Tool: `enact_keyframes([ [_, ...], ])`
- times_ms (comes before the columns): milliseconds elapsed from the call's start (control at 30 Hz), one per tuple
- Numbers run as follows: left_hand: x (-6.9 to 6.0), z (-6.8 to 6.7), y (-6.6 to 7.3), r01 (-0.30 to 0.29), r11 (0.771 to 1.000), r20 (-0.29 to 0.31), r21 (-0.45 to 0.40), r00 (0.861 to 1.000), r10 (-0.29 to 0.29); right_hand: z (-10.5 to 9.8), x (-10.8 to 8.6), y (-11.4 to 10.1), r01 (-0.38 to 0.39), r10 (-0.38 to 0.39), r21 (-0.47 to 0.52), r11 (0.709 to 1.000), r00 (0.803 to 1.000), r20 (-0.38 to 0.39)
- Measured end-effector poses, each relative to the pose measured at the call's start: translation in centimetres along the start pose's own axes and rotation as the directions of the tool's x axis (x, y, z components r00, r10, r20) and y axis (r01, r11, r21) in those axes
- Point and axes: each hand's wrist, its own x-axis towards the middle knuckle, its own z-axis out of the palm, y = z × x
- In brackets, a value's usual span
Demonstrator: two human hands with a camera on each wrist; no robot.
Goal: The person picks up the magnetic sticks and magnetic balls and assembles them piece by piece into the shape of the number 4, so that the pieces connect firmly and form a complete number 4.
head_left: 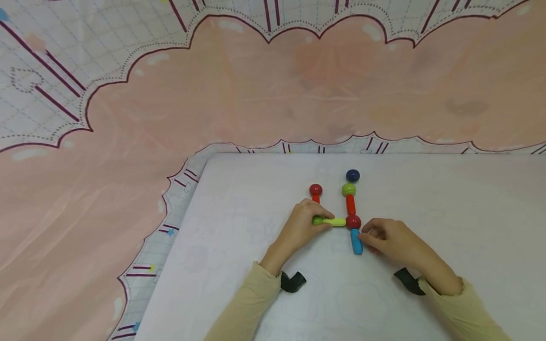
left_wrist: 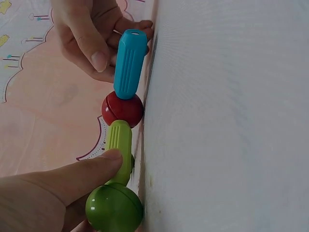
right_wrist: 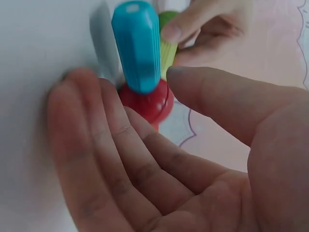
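Note:
My left hand (head_left: 304, 221) pinches a yellow-green rod (left_wrist: 119, 137) beside the green ball (left_wrist: 115, 209) at its end. The rod's other end joins a red ball (head_left: 353, 221). From that ball a red rod (head_left: 350, 204) runs away from me to a light green ball (head_left: 348, 190), and a blue rod (head_left: 356, 242) points towards me. Close beside the blue rod, my right hand (head_left: 394, 242) has its fingers loosely bent and thumb apart, holding nothing. Another red ball (head_left: 315, 190) on a red rod (head_left: 315, 199) shows beyond my left hand, which hides the rod's near end.
A dark blue ball (head_left: 352, 175) lies just past the light green ball. Everything rests on a white board (head_left: 239, 246), whose left and far edges border a patterned pink cloth (head_left: 128, 199). Black straps (head_left: 293, 282) show at both wrists.

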Motion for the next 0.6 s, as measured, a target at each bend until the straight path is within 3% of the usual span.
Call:
enact_keyframes([
  [600, 0.1, 0.1, -0.1, 0.000, 1.000, 0.002, 0.001, 1.000, 0.000, -2.7, 2.4, -0.2, 0.031, -0.049, -0.111, 0.993, 0.986, -0.161],
])
